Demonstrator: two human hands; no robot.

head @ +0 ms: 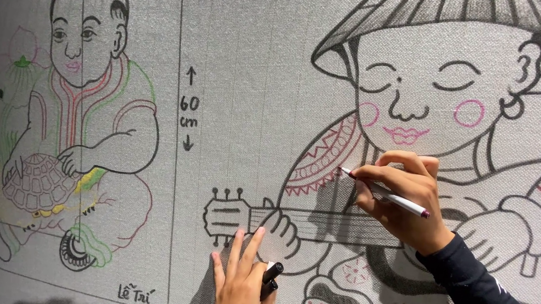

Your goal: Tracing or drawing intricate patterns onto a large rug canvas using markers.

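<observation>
My right hand (405, 195) grips a thin white marker (399, 200) with a dark red tip and cap end. Its tip touches the grey woven canvas (251, 57) at the shoulder of a drawn figure in a conical hat who plays a guitar, beside a red zigzag sleeve pattern. My left hand (241, 275) rests flat on the canvas below the drawn guitar head, fingers spread upward, while holding two dark markers (271, 278) between thumb and palm. My right arm wears a dark sleeve.
On the left of the canvas is a second drawing (78, 128) of a seated child holding a turtle, outlined in black with green, red and yellow lines. A thin vertical line (173, 165) and a size mark with arrows separate the two drawings.
</observation>
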